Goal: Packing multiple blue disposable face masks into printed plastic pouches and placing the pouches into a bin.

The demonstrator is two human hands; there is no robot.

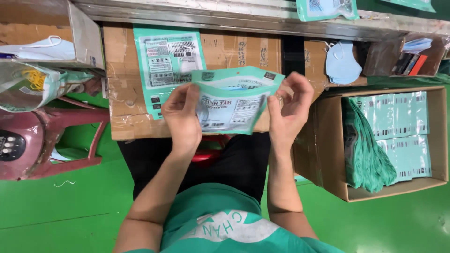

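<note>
Both hands on teal mask pouch [234,100], left hand [182,115] grip pinching its edge, right hand [290,110] likewise

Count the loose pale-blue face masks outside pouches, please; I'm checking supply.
2 spots show them: one mask in the box at top left, and a small stack right of the hands; the stack's number is hidden.
</note>
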